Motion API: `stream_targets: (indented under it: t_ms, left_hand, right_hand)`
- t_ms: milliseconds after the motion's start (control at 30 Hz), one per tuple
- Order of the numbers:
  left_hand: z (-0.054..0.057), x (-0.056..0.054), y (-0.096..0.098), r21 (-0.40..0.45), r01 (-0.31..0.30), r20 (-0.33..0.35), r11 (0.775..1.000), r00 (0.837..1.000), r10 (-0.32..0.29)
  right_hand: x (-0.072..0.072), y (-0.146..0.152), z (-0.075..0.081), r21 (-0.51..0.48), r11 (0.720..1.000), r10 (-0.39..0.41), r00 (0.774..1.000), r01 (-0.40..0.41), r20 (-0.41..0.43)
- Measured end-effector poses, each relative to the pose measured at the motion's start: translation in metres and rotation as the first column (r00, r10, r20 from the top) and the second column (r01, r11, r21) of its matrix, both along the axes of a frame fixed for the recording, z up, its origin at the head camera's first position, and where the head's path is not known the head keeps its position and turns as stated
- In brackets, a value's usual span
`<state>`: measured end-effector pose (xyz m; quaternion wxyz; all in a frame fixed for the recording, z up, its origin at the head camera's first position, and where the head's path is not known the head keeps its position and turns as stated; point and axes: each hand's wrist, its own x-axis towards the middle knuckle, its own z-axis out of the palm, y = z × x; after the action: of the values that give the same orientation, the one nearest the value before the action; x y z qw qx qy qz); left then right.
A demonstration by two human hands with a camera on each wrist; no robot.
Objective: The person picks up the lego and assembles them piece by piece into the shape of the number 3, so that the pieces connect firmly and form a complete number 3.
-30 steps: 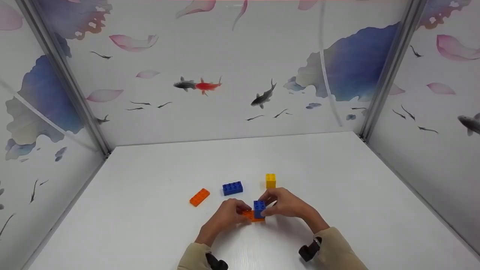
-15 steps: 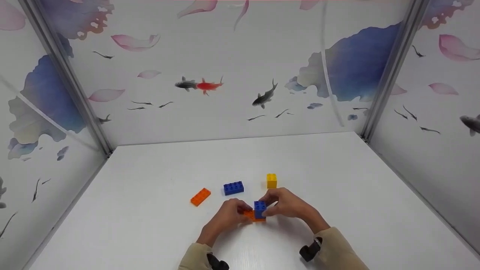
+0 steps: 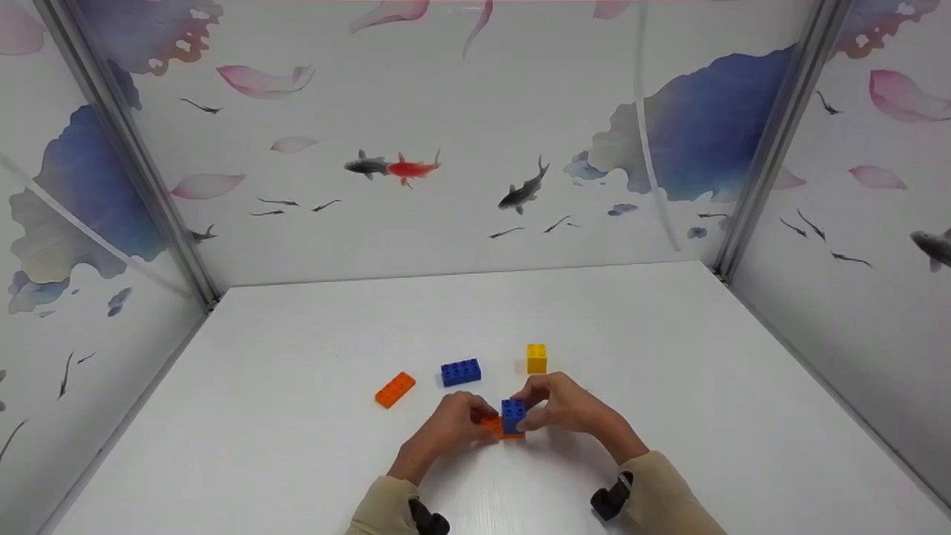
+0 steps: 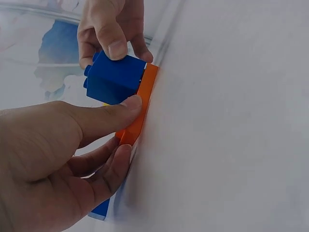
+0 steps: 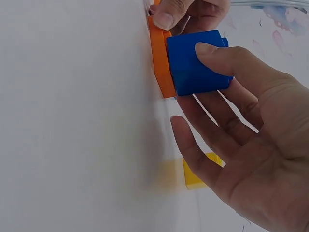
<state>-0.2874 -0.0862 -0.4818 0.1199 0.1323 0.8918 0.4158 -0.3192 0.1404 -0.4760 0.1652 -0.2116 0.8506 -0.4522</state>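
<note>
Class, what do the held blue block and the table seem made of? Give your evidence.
Held blue block: probably hard plastic, smooth and satiny; crisp edges and moulded studs suggest it. Table: smooth, with a soft light reflection; perhaps laminate or painted board.

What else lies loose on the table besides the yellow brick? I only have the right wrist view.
Observer: The head view shows a loose blue brick on the table, to the left of the yellow brick.
Operator: Anything past that?
Observer: Yes, a loose orange brick further left, lying at a slant.
Operator: I see the held blue brick in the right hand from the side only. How are its studs laid out?
Observer: From the head view, they face up in two rows of two.
</note>
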Motion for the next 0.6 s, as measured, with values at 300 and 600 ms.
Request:
stream_targets:
  t_ms: [300, 600]
  left_hand:
    - [0.0053, -0.0005, 0.0023, -0.020, 0.011, -0.013, 1.000, 1.000, -0.011]
    - [0.0001, 0.0008, 0.0015, -0.023, 0.011, -0.024, 1.000, 1.000, -0.011]
  right_hand:
    - [-0.0006, -0.0013, 0.0024, 0.008, 1.000, -0.012, 1.000, 0.012, 0.011]
    - [-0.0029, 0.0001, -0.0015, 0.054, 0.998, 0.029, 0.999, -0.030, 0.035]
